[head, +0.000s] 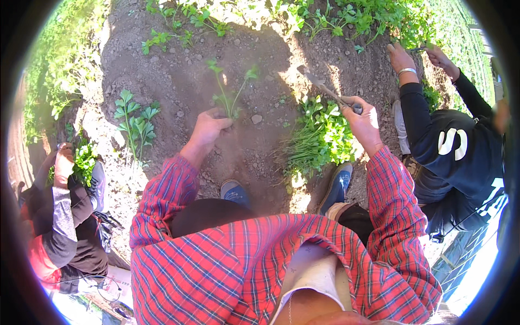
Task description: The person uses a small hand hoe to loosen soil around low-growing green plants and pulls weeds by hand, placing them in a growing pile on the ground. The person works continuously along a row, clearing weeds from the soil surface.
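Note:
My left hand (208,129) pinches a small leafy seedling (230,96), perhaps celery or parsley, by the base of its thin stems. It is held over bare soil (260,158), with its leaves pointing away from me. In my right hand (360,122) is a hand tool (330,91) with a short handle and a flat metal blade, which looks like a small trowel or weeding knife. The blade reaches up and left over the ground. Just left of my right wrist, a heap of pulled green plants (319,140) lies on the soil, stems to the left.
Another leafy plant (136,124) stands left of my left hand. Growing greenery (345,18) lines the far side. A person in a dark top (451,150) works close on the right, and another person (61,227) holds a green bunch (84,160) at left. My shoes (236,193) flank the soil.

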